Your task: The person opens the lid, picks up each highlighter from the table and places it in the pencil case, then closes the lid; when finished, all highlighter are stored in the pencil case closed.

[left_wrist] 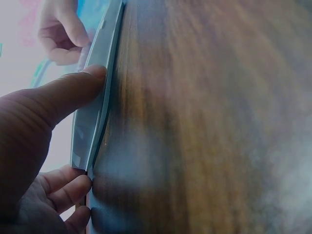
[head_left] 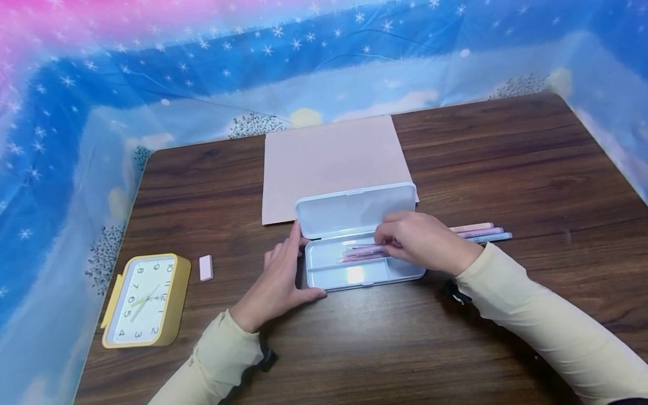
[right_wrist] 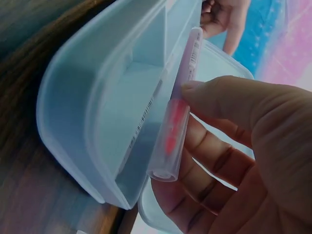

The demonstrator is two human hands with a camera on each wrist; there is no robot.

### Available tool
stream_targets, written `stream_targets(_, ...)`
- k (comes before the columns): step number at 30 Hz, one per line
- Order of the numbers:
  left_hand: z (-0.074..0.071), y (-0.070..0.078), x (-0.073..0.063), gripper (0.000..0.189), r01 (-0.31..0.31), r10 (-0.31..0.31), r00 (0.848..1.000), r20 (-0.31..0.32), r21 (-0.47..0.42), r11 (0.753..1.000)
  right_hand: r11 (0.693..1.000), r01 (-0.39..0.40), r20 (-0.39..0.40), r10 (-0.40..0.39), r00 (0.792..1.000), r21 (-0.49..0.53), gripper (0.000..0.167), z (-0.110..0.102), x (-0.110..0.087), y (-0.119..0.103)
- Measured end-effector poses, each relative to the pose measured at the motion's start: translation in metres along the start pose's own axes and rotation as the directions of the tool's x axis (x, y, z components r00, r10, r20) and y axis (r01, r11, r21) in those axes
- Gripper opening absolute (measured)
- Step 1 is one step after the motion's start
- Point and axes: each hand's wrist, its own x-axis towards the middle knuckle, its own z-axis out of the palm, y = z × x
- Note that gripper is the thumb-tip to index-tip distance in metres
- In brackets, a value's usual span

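A pale white plastic pencil case (head_left: pixel 329 277) lies with its lid (head_left: pixel 349 212) raised at the back. My left hand (head_left: pixel 278 284) steadies its left end, the thumb on the front edge and the fingers around the side and back. Over the case, my right hand (head_left: pixel 422 239) pinches a pink felt-tip pen (right_wrist: pixel 178 105) between thumb and fingers. In the right wrist view its clear cap shows a reddish tip inside. Another pen (right_wrist: pixel 141 124) with a barcode lies in the long back compartment. How many pens lie there is hard to tell.
Right of the case lie an orange pen (head_left: pixel 473 228), a purple pen (head_left: pixel 483 232) and a blue pen (head_left: pixel 493 238). A pale pink sheet (head_left: pixel 334 157) lies behind the case. To the left are a white eraser (head_left: pixel 206 268) and a yellow clock (head_left: pixel 147 301).
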Motion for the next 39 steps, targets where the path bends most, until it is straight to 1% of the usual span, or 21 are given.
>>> stream_targets(5, 0.0, 0.0, 0.0, 0.136, 0.003, -0.003, 1.0, 0.004, -0.002, 1.0, 1.0, -0.019, 0.027, 0.02, 0.999, -0.022, 0.006, 0.004, 0.002, -0.003)
stream_targets(11, -0.001, 0.001, 0.0, 0.137, 0.011, -0.011, 1.0, 0.013, -0.008, 1.0, 1.0, -0.014, 0.017, 0.015, 1.0, -0.028, 0.007, 0.006, 0.002, -0.002)
stream_targets(15, -0.001, 0.001, 0.0, 0.138, 0.02, -0.02, 1.0, 0.018, -0.014, 1.0, 1.0, -0.01, 0.016, 0.01, 1.0, -0.018, 0.009, 0.006, 0.002, -0.002)
stream_targets(21, -0.001, 0.002, 0.0, 0.137, 0.016, -0.016, 1.0, 0.016, -0.012, 1.0, 1.0, 0.001, -0.001, -0.001, 1.0, 0.0, 0.01, 0.004, -0.003, 0.0)
stream_targets(27, -0.001, 0.001, 0.0, 0.138, 0.025, -0.025, 0.999, 0.022, -0.02, 0.999, 1.0, -0.017, -0.038, 0.018, 0.999, 0.022, 0.012, -0.013, -0.015, 0.005)
stream_targets(32, -0.002, 0.001, 0.001, 0.139, 0.031, -0.03, 0.999, 0.029, -0.025, 0.999, 1.0, -0.02, -0.1, 0.019, 0.995, -0.007, 0.013, -0.032, -0.03, 0.015)
stream_targets(36, -0.002, 0.001, 0.002, 0.138, 0.032, -0.031, 0.999, 0.03, -0.028, 0.999, 0.998, -0.053, -0.144, 0.046, 0.989, -0.042, 0.014, -0.048, -0.041, 0.027)
stream_targets(39, -0.002, 0.002, 0.002, 0.138, 0.031, -0.03, 0.999, 0.031, -0.027, 0.999, 0.993, -0.096, -0.156, 0.085, 0.984, -0.064, 0.016, -0.058, -0.05, 0.039)
